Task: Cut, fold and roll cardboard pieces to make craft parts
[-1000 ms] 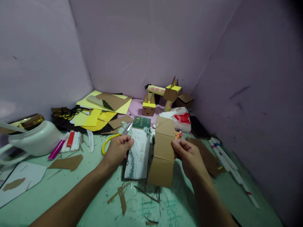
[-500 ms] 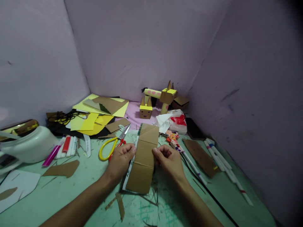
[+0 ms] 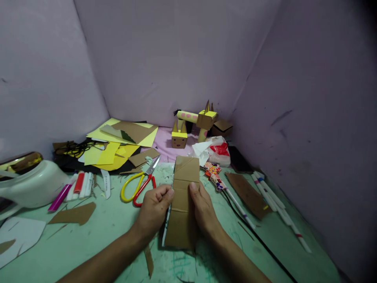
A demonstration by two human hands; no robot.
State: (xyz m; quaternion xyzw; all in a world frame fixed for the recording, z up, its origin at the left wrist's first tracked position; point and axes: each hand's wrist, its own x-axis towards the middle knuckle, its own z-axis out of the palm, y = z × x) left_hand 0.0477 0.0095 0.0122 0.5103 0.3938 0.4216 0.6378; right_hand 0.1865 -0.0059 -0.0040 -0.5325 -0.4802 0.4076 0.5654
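Observation:
Between my hands is a long strip of brown cardboard (image 3: 183, 196), creased across in several places, with a printed white and green flap along its left side. My left hand (image 3: 155, 208) pinches the left edge, thumb and fingers closed on it. On the opposite edge, my right hand (image 3: 204, 206) grips with the thumb on the front face and the fingers hidden behind. Just left of the strip lie scissors (image 3: 140, 182) with yellow and red handles, blades apart. A thin cardboard offcut (image 3: 149, 261) rests under my left wrist.
Yellow paper sheets (image 3: 110, 153) and markers (image 3: 79, 184) lie left, near a white pot (image 3: 38, 182). At the back stand a small cardboard head (image 3: 179, 140) and a yellow animal figure (image 3: 206, 118). Right are a tissue pack (image 3: 218, 151), brown cardboard (image 3: 247, 194) and white sticks (image 3: 282, 212).
The cardboard strip has turned more upright, its printed flap now showing less. My right hand has closed in further around its edge, and the view has shifted slightly.

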